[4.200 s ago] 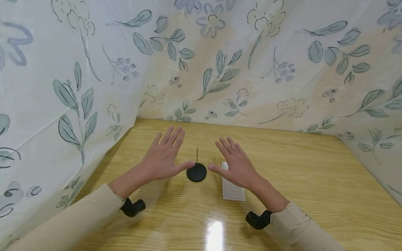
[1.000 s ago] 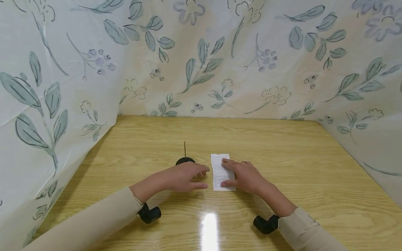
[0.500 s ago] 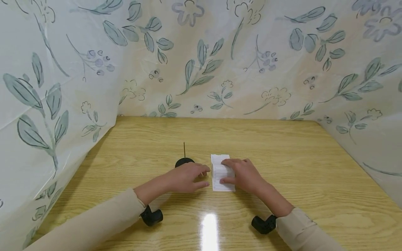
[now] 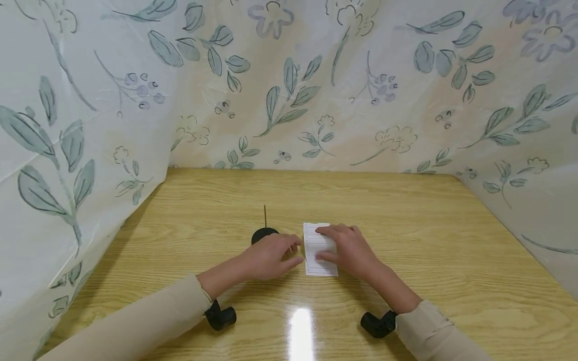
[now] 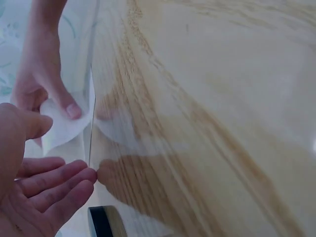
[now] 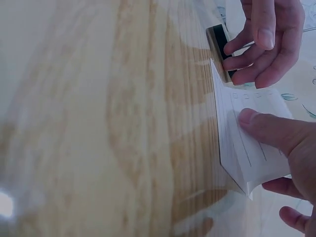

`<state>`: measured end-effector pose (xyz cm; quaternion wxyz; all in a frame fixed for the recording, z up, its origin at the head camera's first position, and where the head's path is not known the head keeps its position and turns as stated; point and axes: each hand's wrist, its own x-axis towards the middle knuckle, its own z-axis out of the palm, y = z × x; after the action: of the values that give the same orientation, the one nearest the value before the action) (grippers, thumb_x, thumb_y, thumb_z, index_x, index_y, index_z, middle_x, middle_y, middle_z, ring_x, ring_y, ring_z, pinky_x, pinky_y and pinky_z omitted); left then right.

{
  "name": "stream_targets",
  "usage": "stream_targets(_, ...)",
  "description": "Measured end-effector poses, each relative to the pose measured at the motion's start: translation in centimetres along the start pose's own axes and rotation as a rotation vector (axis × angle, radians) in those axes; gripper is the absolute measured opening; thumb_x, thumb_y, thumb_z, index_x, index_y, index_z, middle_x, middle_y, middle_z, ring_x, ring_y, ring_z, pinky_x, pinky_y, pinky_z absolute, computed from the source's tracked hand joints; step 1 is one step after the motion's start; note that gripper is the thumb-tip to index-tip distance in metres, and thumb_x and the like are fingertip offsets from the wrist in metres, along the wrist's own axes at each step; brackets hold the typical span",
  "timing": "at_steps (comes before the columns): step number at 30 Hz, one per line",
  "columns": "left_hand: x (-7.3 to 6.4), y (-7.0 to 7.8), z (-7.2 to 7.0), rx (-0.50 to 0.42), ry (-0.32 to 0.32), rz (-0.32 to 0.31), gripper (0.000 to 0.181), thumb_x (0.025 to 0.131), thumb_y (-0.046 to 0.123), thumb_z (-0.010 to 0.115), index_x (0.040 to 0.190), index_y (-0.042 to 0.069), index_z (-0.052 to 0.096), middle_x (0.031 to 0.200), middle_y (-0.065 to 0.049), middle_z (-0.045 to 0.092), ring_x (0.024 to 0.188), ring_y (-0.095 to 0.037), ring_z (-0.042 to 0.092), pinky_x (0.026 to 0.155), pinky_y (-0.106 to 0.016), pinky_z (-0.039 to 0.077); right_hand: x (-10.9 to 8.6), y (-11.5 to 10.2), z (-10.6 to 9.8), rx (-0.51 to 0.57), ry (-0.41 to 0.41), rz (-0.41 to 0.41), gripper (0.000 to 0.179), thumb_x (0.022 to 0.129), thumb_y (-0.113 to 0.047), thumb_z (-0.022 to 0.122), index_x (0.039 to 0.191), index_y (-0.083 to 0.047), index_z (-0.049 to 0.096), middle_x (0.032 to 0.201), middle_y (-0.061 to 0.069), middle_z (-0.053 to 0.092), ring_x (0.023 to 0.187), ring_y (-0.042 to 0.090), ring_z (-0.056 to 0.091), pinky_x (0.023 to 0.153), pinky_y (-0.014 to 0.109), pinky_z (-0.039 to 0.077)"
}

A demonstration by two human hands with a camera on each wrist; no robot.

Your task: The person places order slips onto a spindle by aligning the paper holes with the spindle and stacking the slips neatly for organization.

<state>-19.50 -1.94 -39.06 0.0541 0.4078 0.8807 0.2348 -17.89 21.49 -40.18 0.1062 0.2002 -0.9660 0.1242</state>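
Note:
A small stack of white lined paper slips (image 4: 311, 238) lies on the wooden table, slightly right of centre. My right hand (image 4: 354, 250) pinches the top slip (image 6: 256, 153), thumb on its printed face and fingers behind. That slip curves up off another slip (image 6: 222, 128) beneath, as the right wrist view shows. Beside the stack's left edge, my left hand (image 4: 268, 255) hovers with loosely bent, apart fingers, holding nothing. Just behind it stands a paper spike with a round black base (image 4: 261, 234) and a thin upright rod (image 4: 265, 215); the left hand partly hides the base.
The wood-grain table (image 4: 406, 215) is glossy and reflects a bright light near its front. A floral cloth (image 4: 289, 100) hangs along the back and both sides. Black wrist-worn mounts (image 4: 220, 317) show under the sleeves.
Both hands, raised and spread 4.2 seconds ago, have come down to the slips. Over the last second the right hand has bent the top slip up slightly; the left hand has barely moved.

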Motion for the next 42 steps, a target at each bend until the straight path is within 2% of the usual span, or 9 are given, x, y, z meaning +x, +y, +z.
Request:
stream_targets(4,0.1,0.1,0.3,-0.033,0.029,-0.041,0.033,0.099,0.032,0.054,0.12,0.007,0.059,0.103,-0.001,0.067,0.091,-0.012,0.063,0.079,-0.029,0.051,-0.2,-0.2,0.1,-0.003,0.057,-0.016,0.055,0.076,-0.04,0.08,0.123,-0.016,0.064,0.118,0.008,0.068,0.109,0.027,0.063,0.091,0.048,0.044)
stream_targets(11,0.3,0.2,0.3,-0.27,0.067,-0.161,0.045,0.1,0.041,0.049,0.129,0.007,0.057,0.114,-0.004,0.066,0.096,-0.015,0.064,0.082,-0.032,0.052,-0.4,-0.6,0.2,0.014,0.184,-0.078,0.052,0.075,-0.036,0.082,0.119,-0.015,0.065,0.116,0.005,0.067,0.107,0.024,0.063,0.086,0.044,0.044)
stream_targets(18,0.5,0.2,0.3,-0.429,0.091,-0.244,0.044,0.1,0.051,0.042,0.12,0.017,0.063,0.115,0.0,0.066,0.106,-0.018,0.061,0.089,-0.039,0.05,-0.6,-0.8,0.3,-0.005,0.291,-0.164,0.055,0.071,-0.033,0.085,0.119,-0.012,0.066,0.116,0.006,0.067,0.108,0.024,0.063,0.085,0.042,0.045)
stream_targets(22,0.6,0.5,0.3,-0.537,0.086,-0.313,0.05,0.099,0.056,0.04,0.108,0.015,0.066,0.103,-0.006,0.066,0.091,-0.022,0.063,0.077,-0.037,0.049,-0.7,-1.0,0.4,-0.038,0.349,-0.219,0.057,0.069,-0.031,0.086,0.119,-0.012,0.066,0.115,0.006,0.067,0.106,0.024,0.063,0.083,0.043,0.046)
stream_targets(26,0.9,0.8,0.4,-0.645,0.096,-0.375,0.053,0.098,0.058,0.041,0.107,0.012,0.066,0.103,-0.012,0.063,0.08,-0.024,0.061,0.067,-0.031,0.045,-0.8,-1.4,0.4,-0.073,0.391,-0.263,0.057,0.067,-0.03,0.088,0.117,-0.012,0.068,0.112,0.006,0.068,0.102,0.024,0.064,0.081,0.043,0.047)
stream_targets(30,1.0,0.9,0.6,-0.708,0.113,-0.392,0.05,0.099,0.054,0.041,0.115,0.013,0.066,0.106,-0.008,0.062,0.087,-0.024,0.06,0.072,-0.03,0.046,-1.0,-1.7,0.5,-0.088,0.403,-0.272,0.058,0.066,-0.03,0.088,0.117,-0.013,0.067,0.112,0.006,0.067,0.101,0.024,0.063,0.083,0.043,0.047)
stream_targets(34,1.0,1.0,0.7,-0.741,0.121,-0.388,0.047,0.101,0.05,0.041,0.109,0.012,0.068,0.103,-0.006,0.062,0.091,-0.024,0.056,0.073,-0.03,0.045,-1.2,-2.0,0.6,-0.085,0.408,-0.279,0.058,0.066,-0.029,0.089,0.117,-0.013,0.067,0.113,0.006,0.067,0.102,0.024,0.062,0.084,0.043,0.047)
stream_targets(40,1.1,1.0,0.8,-0.796,0.132,-0.399,0.04,0.102,0.042,0.044,0.112,0.014,0.07,0.115,-0.003,0.065,0.108,-0.021,0.056,0.097,-0.04,0.041,-1.1,-2.1,0.5,-0.084,0.419,-0.291,0.058,0.064,-0.027,0.09,0.116,-0.012,0.067,0.114,0.006,0.067,0.103,0.024,0.06,0.082,0.043,0.047)
stream_targets(42,1.2,1.0,0.9,-0.817,0.135,-0.413,0.038,0.103,0.038,0.044,0.115,0.013,0.069,0.115,-0.003,0.064,0.109,-0.02,0.056,0.099,-0.041,0.041,-1.1,-2.2,0.5,-0.08,0.414,-0.284,0.059,0.064,-0.027,0.09,0.116,-0.012,0.067,0.114,0.005,0.066,0.104,0.024,0.06,0.082,0.042,0.046)
